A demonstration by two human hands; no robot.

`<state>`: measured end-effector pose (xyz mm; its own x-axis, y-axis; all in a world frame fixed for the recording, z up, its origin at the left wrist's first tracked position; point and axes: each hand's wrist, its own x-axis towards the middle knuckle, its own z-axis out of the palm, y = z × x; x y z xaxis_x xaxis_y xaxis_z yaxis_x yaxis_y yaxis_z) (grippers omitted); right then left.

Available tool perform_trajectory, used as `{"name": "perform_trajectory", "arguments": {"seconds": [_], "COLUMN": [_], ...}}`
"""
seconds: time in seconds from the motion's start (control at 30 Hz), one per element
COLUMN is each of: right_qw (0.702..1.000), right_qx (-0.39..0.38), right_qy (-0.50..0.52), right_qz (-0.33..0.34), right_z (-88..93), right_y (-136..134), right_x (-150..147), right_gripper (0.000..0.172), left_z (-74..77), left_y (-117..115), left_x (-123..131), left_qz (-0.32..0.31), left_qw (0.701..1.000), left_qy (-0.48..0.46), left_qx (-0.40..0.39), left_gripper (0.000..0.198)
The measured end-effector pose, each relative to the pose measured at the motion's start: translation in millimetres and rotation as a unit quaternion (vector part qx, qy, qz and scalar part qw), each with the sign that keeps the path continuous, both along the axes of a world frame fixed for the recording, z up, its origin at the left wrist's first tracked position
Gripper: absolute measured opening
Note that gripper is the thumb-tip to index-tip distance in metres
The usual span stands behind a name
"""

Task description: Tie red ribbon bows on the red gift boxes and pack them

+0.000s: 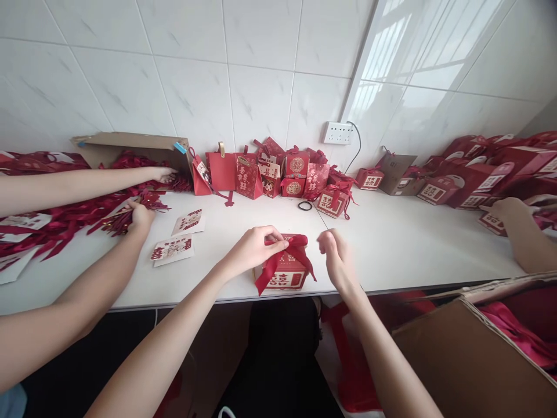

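Note:
A small red gift box point(288, 277) with a red ribbon bow point(292, 248) stands near the front edge of the white table point(391, 244). My left hand point(255, 248) pinches the bow's left loop on top of the box. My right hand point(334, 255) hovers just right of the box, fingers loosely curled, holding nothing I can see. Ribbon tails hang down the box's front.
A co-worker's arms at left handle red ribbons point(65, 217) beside a cardboard box point(130, 145) and printed cards point(174, 249). Finished red boxes point(291, 174) line the wall. Another person's hand point(507, 212) rests at right. An open carton point(470, 354) stands at lower right. A black hair tie point(305, 205) lies mid-table.

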<state>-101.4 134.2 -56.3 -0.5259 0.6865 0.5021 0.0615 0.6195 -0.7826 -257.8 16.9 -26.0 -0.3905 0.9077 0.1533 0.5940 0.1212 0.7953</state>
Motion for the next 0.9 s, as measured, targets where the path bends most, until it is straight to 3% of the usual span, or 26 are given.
{"name": "perform_trajectory", "arguments": {"seconds": [0.1, 0.23, 0.43, 0.6, 0.9], "right_qw": [0.979, 0.963, 0.955, 0.946, 0.889], "right_qx": [-0.12, -0.148, -0.212, -0.262, -0.394], "right_qy": [-0.144, -0.199, -0.15, -0.105, 0.011], "right_qz": [0.077, 0.105, 0.141, 0.162, 0.235], "right_z": [12.6, 20.0, 8.9, 0.9, -9.9], "right_y": [12, 9, 7, 9, 7], "right_x": [-12, -23, -23, -20, -17], "right_gripper": [0.051, 0.05, 0.043, 0.043, 0.036], "left_z": [7.2, 4.7, -11.6, -14.2, -23.6], "left_y": [-4, -12, -18, -17, -16], "left_x": [-4, -9, -6, 0, 7], "left_qz": [-0.006, 0.059, 0.097, 0.101, 0.108], "left_qw": [1.0, 0.997, 0.982, 0.964, 0.929], "left_qy": [-0.023, -0.051, -0.162, -0.244, -0.341], "left_qx": [0.014, 0.013, -0.001, 0.017, 0.09], "left_gripper": [0.024, 0.025, 0.032, 0.035, 0.029]}}
